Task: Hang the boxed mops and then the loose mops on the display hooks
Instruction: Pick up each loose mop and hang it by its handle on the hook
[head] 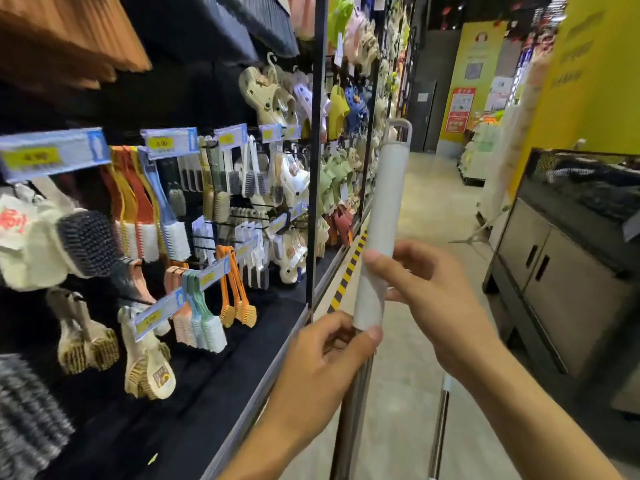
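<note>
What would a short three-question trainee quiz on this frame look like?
1. True or false: both hands are on the mop handle.
2. Which end of the handle shows a hanging loop? A) the upper end B) the lower end C) neither
3. Fill in: the left hand grips where the pale sleeve meets the ____ pole.

Key
1. True. The right hand holds it just above the left.
2. A. The loop is on top.
3. Metal.
</note>
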